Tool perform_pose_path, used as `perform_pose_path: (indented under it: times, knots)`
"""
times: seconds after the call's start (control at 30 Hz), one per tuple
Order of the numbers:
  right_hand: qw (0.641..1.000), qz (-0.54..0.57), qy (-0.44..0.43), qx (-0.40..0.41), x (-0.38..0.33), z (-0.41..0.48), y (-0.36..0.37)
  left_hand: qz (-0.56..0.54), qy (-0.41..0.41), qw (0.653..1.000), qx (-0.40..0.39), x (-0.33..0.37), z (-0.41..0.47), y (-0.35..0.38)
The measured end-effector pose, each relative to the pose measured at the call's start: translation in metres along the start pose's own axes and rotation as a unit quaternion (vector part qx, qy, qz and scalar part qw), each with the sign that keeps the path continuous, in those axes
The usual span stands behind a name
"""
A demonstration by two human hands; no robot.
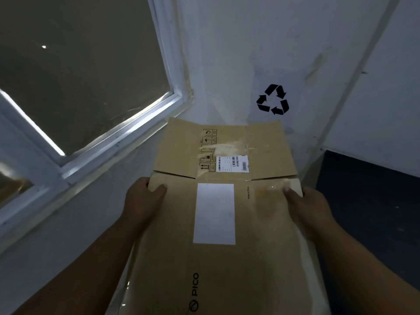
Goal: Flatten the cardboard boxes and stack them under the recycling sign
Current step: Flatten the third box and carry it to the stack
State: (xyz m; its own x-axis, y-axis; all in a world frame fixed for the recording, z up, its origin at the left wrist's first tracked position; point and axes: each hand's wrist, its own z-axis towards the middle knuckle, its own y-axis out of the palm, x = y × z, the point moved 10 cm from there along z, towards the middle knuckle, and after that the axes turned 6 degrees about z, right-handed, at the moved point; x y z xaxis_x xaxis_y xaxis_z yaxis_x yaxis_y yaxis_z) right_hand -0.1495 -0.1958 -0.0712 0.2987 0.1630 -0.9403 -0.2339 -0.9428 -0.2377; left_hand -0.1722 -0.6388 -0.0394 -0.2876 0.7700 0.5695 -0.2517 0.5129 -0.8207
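Note:
A flattened brown cardboard box [172,235] with a white label and the word PICO fills the middle of the view. My left hand [145,196] grips its left edge, thumb on top. Gripping the right edge the same way is my right hand [309,205]. The box's far flaps [181,151], with a barcode sticker and handling symbols, reach toward the white wall. A black recycling sign [272,100] is on that wall just above the far flaps. What lies under the box is hidden.
A window with a white frame [118,133] and dark glass runs along the left. White walls meet in a corner behind the box. A dark panel or floor patch [368,201] lies at the right.

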Motion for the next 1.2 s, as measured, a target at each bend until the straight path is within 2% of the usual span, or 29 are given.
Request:
perform_pose_path:
  times: [0.43,0.8,0.97,1.2]
  knots:
    - [0.993,-0.012,0.025,0.114,0.000,0.070,0.018,-0.018,0.102,0.993,-0.063,0.044,0.142,0.060]
    - [0.974,-0.015,0.061,0.220,0.003,0.099,0.028,-0.033,0.176,0.977,-0.117,0.085,0.243,0.122]
    - [0.964,-0.018,0.072,0.257,0.026,0.110,0.037,-0.042,0.204,0.965,-0.159,0.094,0.271,0.168]
    - [0.941,-0.061,0.098,0.318,0.116,0.152,0.046,0.005,0.232,0.956,-0.178,0.072,0.286,0.268]
